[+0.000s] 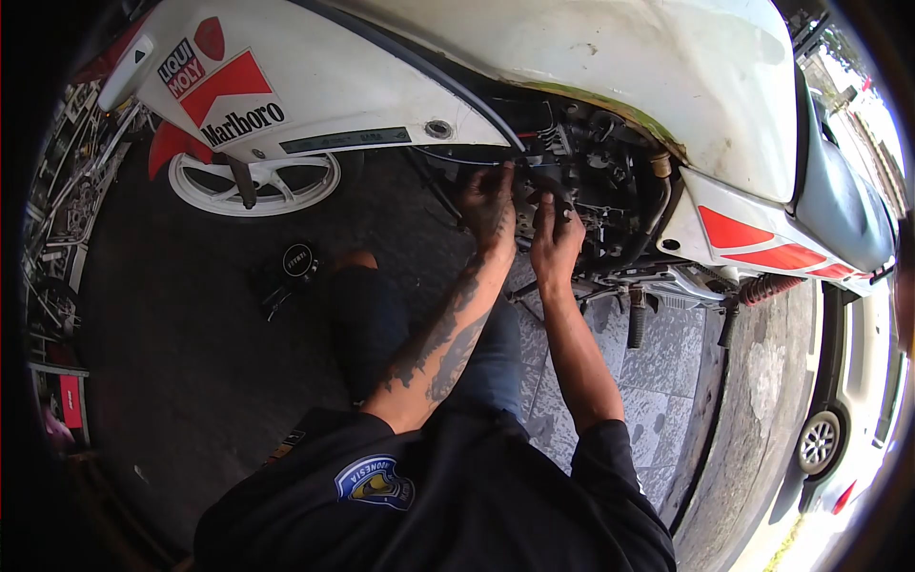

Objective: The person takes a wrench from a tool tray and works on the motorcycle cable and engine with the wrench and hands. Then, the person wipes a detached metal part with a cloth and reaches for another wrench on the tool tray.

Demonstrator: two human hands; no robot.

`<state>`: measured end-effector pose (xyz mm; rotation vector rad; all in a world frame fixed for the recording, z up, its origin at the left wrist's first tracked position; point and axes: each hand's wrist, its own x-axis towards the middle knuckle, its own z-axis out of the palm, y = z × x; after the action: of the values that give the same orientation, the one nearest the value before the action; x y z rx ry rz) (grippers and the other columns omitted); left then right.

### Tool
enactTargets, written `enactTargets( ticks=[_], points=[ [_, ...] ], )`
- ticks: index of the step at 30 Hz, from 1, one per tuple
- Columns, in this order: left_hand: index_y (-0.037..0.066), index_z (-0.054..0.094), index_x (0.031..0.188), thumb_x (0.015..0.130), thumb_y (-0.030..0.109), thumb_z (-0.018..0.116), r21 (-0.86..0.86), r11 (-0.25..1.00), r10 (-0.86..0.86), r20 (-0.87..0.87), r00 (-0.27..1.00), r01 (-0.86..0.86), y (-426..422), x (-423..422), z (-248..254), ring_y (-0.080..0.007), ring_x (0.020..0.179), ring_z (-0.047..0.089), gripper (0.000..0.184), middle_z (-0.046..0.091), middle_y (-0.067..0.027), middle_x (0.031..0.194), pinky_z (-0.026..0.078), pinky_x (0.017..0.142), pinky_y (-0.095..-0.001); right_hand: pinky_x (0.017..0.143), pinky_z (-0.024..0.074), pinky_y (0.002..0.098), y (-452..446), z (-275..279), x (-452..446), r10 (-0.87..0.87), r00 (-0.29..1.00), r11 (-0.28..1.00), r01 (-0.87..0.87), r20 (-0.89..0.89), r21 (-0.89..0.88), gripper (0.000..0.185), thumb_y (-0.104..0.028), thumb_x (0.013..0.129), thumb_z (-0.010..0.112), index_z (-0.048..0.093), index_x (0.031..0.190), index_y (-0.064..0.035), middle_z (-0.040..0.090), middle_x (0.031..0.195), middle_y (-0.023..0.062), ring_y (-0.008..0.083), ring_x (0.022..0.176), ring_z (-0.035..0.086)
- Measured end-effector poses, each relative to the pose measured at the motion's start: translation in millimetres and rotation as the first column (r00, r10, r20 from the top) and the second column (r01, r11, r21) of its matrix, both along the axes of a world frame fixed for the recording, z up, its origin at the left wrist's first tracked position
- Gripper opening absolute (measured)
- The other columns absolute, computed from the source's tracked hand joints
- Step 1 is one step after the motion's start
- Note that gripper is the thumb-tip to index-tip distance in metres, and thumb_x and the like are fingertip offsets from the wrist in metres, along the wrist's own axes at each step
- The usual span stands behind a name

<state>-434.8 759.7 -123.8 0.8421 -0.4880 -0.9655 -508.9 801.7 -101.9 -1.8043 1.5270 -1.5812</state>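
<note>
1. The white bike fills the top of the frame.
2. The left hand is by the engine, top middle. Its fingers are in shadow; I cannot tell if they are apart or together.
3. The right hand is just beside it. Its fingers touch a dark part, top middle; I cannot tell if they are clamped on it.
4. A white wheel is upper left.

A motorcycle workshop, shown by the exposed engine and crowded metal tools
</note>
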Motion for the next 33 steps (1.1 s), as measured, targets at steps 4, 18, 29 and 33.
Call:
enactTargets(
  ticks=[4,18,29,33],
  points=[
    [0.002,0.063,0.086,0.083,0.008,0.066,-0.033,0.998,0.046,-0.136,0.99,-0.051,3,-9,2,-0.0078,0.074,0.056,0.007,0.063,-0.0001,0.083,0.045,0.068,-0.0236,0.057,0.0409,0.0283,-7,-2,1,-0.017,0.998,0.988,0.007,-0.063,-0.153,0.02,-0.013,0.094,0.047,0.061,0.096,0.0006,0.061,0.075,0.0084,0.0143,0.061,0.051],
    [0.001,0.062,0.094,0.084,0.004,0.064,-0.17,0.985,-0.03,-0.175,0.984,-0.001,-1,-7,-17,-0.0064,0.075,0.056,0.011,0.063,-0.0009,0.083,0.046,0.068,-0.0208,0.069,0.0482,0.0383,-4,2,7,0.079,0.989,0.984,-0.097,-0.123,-0.147,0.016,-0.006,0.089,0.049,0.058,0.1,0.0003,0.061,0.091,0.0186,0.0362,0.081,0.061],
    [0.001,0.063,0.094,0.085,0.008,0.064,-0.169,0.985,0.023,-0.112,0.993,-0.042,1,-6,-14,-0.0063,0.077,0.055,0.011,0.063,-0.0014,0.085,0.045,0.071,-0.0217,0.054,0.0432,0.0402,-20,29,-4,-0.074,0.97,0.988,0.039,-0.232,-0.152,0.019,-0.012,0.091,0.048,0.057,0.086,0.0032,0.057,0.064,0.0184,0.0363,0.056,0.055],
    [0.004,0.064,0.093,0.083,0.013,0.067,-0.111,0.993,0.036,-0.087,0.996,-0.045,1,-7,-13,-0.0052,0.075,0.054,0.013,0.062,0.0008,0.085,0.043,0.068,-0.0211,0.05,0.04,0.0346,0,14,-9,-0.038,0.999,0.998,0.039,0.031,-0.04,0.021,-0.011,0.093,0.045,0.059,0.084,0.0017,0.056,0.062,0.0082,0.0185,0.053,0.052]
  ],
)
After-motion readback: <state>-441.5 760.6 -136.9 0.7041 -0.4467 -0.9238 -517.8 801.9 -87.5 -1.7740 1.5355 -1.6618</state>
